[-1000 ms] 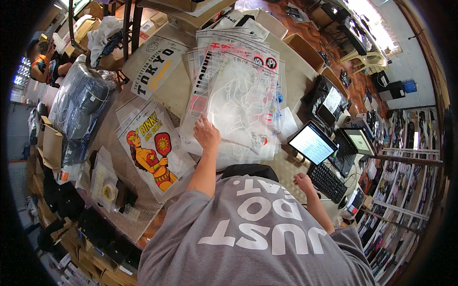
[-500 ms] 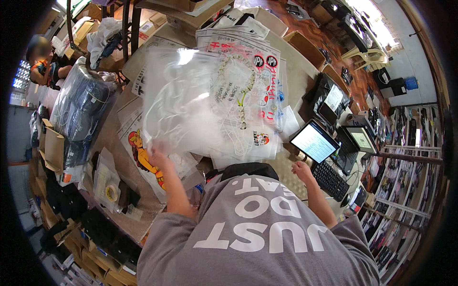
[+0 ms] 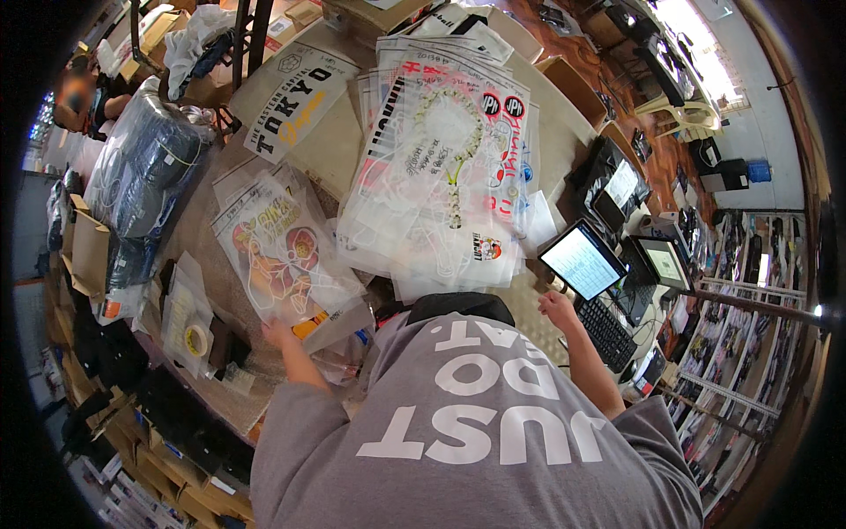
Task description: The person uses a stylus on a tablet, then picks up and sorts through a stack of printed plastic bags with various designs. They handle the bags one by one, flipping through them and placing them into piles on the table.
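Note:
My left hand (image 3: 278, 335) pinches the near edge of a clear film sheet (image 3: 295, 242) printed with a pale outline drawing. That sheet lies over other printed films on the left, and their colours show through it. To the right of it spreads a tall stack of clear films (image 3: 388, 220) with black, red and green prints; the top one carries a looped, leafy green pattern. My right hand (image 3: 557, 309), its fingers curled and no object visible in them, is beside the lit tablet (image 3: 582, 259) and the black keyboard (image 3: 606, 337).
A film with dark lettering (image 3: 300, 104) lies at the far left of the table. A tape roll (image 3: 196, 340) sits on clear bags at the near left, past which stands a plastic-wrapped bundle (image 3: 145, 189). A laptop (image 3: 664, 260) is on the right. A person (image 3: 81, 101) is at the far left.
My left hand has moved down and left, bringing the clear sheet off the middle stack onto the left films. The middle stack's prints are now uncovered. My right hand has stayed in place.

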